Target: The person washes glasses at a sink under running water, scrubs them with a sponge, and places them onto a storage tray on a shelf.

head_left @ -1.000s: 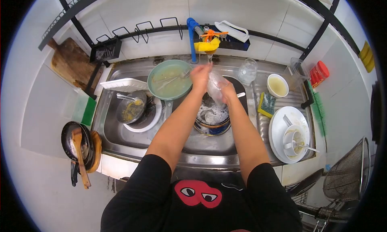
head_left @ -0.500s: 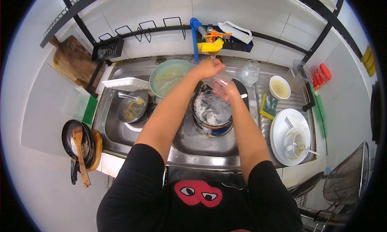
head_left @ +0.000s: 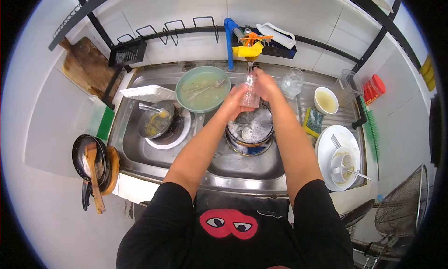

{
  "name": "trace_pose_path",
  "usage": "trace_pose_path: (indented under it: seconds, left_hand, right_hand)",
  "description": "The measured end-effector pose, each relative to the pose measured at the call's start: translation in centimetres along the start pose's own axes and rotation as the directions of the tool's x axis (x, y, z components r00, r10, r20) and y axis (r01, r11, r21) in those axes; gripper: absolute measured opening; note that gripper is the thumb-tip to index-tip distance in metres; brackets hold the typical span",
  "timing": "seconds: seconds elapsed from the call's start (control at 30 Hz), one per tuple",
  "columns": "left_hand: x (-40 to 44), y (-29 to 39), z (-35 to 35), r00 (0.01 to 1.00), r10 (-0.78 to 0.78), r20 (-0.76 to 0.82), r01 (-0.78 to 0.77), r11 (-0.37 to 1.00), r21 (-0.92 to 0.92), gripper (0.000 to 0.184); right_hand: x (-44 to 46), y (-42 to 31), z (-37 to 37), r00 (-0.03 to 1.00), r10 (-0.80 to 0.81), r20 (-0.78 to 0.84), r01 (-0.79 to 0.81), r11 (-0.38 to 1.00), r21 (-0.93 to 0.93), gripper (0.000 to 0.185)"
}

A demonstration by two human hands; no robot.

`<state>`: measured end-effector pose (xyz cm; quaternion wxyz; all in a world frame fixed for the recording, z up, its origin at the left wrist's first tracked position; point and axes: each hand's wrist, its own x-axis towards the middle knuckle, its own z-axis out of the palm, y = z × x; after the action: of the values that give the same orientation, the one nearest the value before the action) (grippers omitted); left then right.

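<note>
Under the water running from the tap point(head_left: 249, 49), with yellow and orange material wrapped about its spout, I hold a clear drinking glass point(head_left: 250, 95). My left hand point(head_left: 234, 102) is closed around its left and lower side. On its upper right side, my right hand point(head_left: 267, 84) has its fingers curled against it. Just below my hands stands a dark-rimmed pot point(head_left: 252, 124) of foamy water with a metal utensil in it. Left of my left hand sits a pale green basin point(head_left: 203, 106) holding cloudy water and cutlery.
A dirty pan point(head_left: 156, 122) rests in the left sink. On the right drainboard are another clear glass point(head_left: 292, 82), a bowl of pale liquid point(head_left: 325, 101), a sponge point(head_left: 313, 122) and plates point(head_left: 324, 152) under a cup. Pans with a wooden spatula point(head_left: 93, 171) hang at the left.
My left hand has come down from the tap to the glass's left side. My right hand has moved up to its upper right. The glass is now more upright under the stream.
</note>
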<state>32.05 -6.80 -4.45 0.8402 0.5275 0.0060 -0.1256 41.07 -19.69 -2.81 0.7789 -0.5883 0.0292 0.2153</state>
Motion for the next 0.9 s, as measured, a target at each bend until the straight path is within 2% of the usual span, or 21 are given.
trace_pose_path:
  seconds: [0.07,0.1,0.2,0.23,0.33,0.4,0.43,0.5,0.53,0.57,0.6,0.67,0.7,0.77,0.8,0.87,0.9]
  left_hand:
    - [0.9,-0.2,-0.1,0.995,-0.065,0.082,0.086,0.951,-0.298,0.068]
    - [1.3,-0.2,0.4,0.997,-0.078,-0.022,0.065,0.929,-0.365,0.072]
    - [2.6,-0.6,0.5,0.988,-0.094,-0.119,0.017,0.846,-0.533,0.066]
    - [3.0,-0.7,0.3,0.994,-0.090,-0.068,0.036,0.827,-0.561,0.066]
    - [3.9,-1.5,-0.6,0.990,-0.119,0.072,0.137,0.762,-0.633,0.063]
    - [4.3,-1.7,-1.2,0.970,-0.184,0.156,0.241,0.707,-0.665,0.059]
    - [4.6,-1.6,-1.2,0.986,-0.124,0.107,0.164,0.772,-0.615,0.059]
    - [4.9,-1.8,-1.1,1.000,0.007,0.020,0.004,0.869,-0.495,0.058]
    - [5.3,-2.2,-1.1,0.999,0.040,-0.036,-0.052,0.869,-0.492,0.059]
    - [5.8,-2.8,-0.9,0.993,0.072,-0.090,-0.107,0.868,-0.485,0.060]
    - [6.2,-3.2,-0.8,0.984,0.105,-0.143,-0.162,0.866,-0.474,0.061]
    - [4.1,-0.9,1.1,0.998,-0.061,-0.034,0.032,0.832,-0.554,0.057]
    - [3.0,-0.2,1.6,0.989,-0.145,0.025,0.132,0.799,-0.586,0.056]
    - [2.4,-0.2,1.1,0.977,-0.157,0.142,0.210,0.796,-0.568,0.056]
    - [2.3,-0.1,1.0,0.967,-0.161,0.199,0.246,0.796,-0.554,0.057]
    - [2.7,0.9,1.6,0.995,-0.069,0.074,0.099,0.810,-0.578,0.052]
    - [3.1,1.4,2.0,1.000,-0.020,0.010,0.022,0.811,-0.584,0.050]
  right_hand:
    - [2.7,2.1,0.5,0.997,-0.074,-0.030,0.074,0.997,0.019,0.041]
    - [2.6,3.1,1.3,0.860,-0.478,-0.179,0.399,0.848,-0.350,0.042]
    - [-0.9,1.6,3.5,0.793,-0.596,-0.126,0.466,0.727,-0.505,0.039]
    - [-0.9,0.9,4.0,0.814,-0.565,-0.134,0.462,0.770,-0.440,0.032]
    - [-2.1,-0.8,4.6,0.862,-0.482,-0.155,0.322,0.758,-0.568,0.029]
    - [0.5,1.3,2.8,0.882,-0.454,-0.129,0.374,0.839,-0.396,0.027]
    - [1.4,2.0,2.1,0.890,-0.442,-0.113,0.392,0.868,-0.304,0.028]
    - [-4.7,-2.1,3.2,0.990,-0.083,-0.112,0.067,0.988,-0.137,0.031]
    - [-7.1,-3.6,3.5,0.991,0.104,-0.090,-0.109,0.993,-0.054,0.034]
    - [-5.9,-3.2,2.4,0.990,0.115,-0.078,-0.124,0.984,-0.124,0.037]
    - [-5.4,-2.4,2.1,0.998,0.003,-0.061,-0.015,0.981,-0.195,0.038]
    - [-4.9,-1.5,1.7,0.976,-0.216,-0.004,0.203,0.923,-0.328,0.041]
    - [-5.4,-1.6,1.7,0.955,-0.295,-0.007,0.249,0.820,-0.515,0.042]
    - [-6.4,-2.2,2.0,0.897,-0.440,0.038,0.285,0.511,-0.811,0.043]
    - [-6.3,-2.0,1.5,0.881,-0.466,0.083,0.369,0.566,-0.737,0.042]
    - [-5.6,-0.4,-0.4,0.836,-0.525,0.162,0.516,0.651,-0.557,0.040]
    - [-4.7,0.9,-1.1,0.829,-0.551,0.099,0.517,0.685,-0.514,0.038]
